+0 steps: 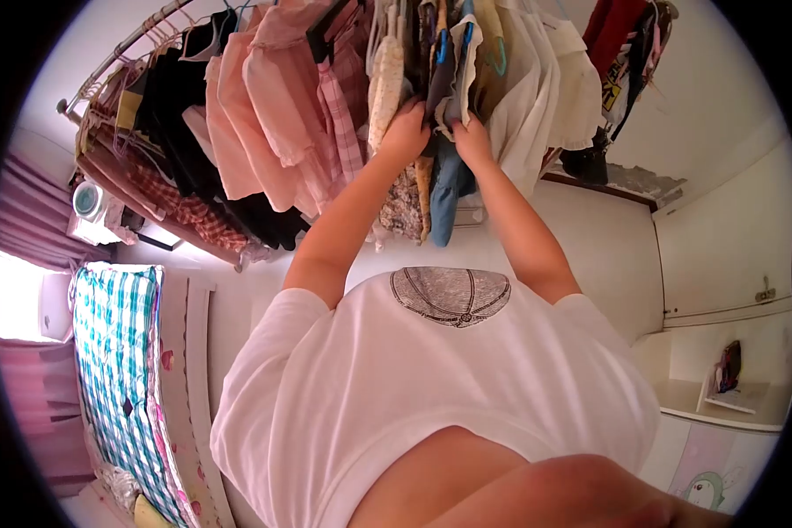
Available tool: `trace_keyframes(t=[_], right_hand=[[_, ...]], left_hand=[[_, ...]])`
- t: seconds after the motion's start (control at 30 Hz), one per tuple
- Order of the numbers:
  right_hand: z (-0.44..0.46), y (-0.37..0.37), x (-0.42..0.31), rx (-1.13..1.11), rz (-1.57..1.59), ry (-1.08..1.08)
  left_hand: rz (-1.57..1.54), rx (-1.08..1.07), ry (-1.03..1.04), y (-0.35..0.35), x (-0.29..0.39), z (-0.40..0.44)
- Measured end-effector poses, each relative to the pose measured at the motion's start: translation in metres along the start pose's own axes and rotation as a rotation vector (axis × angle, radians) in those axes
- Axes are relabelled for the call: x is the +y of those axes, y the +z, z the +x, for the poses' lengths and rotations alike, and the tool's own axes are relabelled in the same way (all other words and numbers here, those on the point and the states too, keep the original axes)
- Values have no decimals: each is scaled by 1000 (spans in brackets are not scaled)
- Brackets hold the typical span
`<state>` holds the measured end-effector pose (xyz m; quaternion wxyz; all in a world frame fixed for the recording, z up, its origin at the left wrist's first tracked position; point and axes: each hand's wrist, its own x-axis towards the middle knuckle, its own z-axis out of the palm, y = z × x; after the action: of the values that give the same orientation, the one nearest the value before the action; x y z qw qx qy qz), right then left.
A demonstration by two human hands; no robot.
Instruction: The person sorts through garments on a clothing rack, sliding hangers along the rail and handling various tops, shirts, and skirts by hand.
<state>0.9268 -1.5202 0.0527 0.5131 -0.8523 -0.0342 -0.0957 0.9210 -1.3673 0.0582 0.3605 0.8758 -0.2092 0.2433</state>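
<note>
Both my hands reach up among clothes hanging on a rack. My right hand (472, 141) pinches the lower edge of a grey garment with pale scalloped trim (453, 97), its fingers closed. To its left, my left hand (405, 134) is pushed in beside a cream patterned garment (386, 84); its fingers look curled, but their tips and whatever they grip are hidden between the clothes. Below the hands hang a blue denim piece (446, 189) and a floral garment (401, 204). White shirts (528, 97) hang just right of my right hand.
Pink shirts (277, 97) and dark clothes crowd the left of the metal rack (119, 51). A bed with a teal checked quilt (119, 352) lies at left, near a bright window (16, 295). White cabinets (730, 238) stand at right, with an open shelf (766, 398) below.
</note>
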Motion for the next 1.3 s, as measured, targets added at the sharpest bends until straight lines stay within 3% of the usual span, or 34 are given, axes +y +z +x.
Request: trace_keyframes(t=[0.07, 0.1, 0.2, 0.23, 0.33, 0.43, 0.57, 0.7, 0.87, 0.93, 1.13, 1.3], right_hand=[[1, -2, -1, -81, 23, 83], [2, 1, 3, -28, 29, 40], [5, 17, 23, 137, 45, -91], [3, 14, 19, 63, 90, -31], [-10, 22, -5, 510, -80, -244], [-12, 12, -50, 603, -129, -691], [20, 23, -107, 482, 26, -863], [33, 55, -134, 277, 272, -564], [62, 51, -134, 657, -204, -691], [61, 53, -145, 516, -207, -508], [65, 68, -164, 193, 161, -285], [96, 56, -167, 200, -288, -258]], left_hand=[[69, -55, -51, -4, 2, -8], [82, 32, 3, 0, 1, -15], [76, -9, 182, -7, 10, -21], [74, -16, 218, -11, 14, -22], [121, 26, 371, -25, 13, -18], [131, 175, 487, -49, 5, -9], [228, 368, 542, -88, -8, 12], [297, 452, 505, -125, -14, 30], [264, 282, 495, -136, -45, 42], [219, 244, 522, -139, -50, 39], [271, 220, 544, -144, -49, 50], [169, 329, 504, -137, -53, 54]])
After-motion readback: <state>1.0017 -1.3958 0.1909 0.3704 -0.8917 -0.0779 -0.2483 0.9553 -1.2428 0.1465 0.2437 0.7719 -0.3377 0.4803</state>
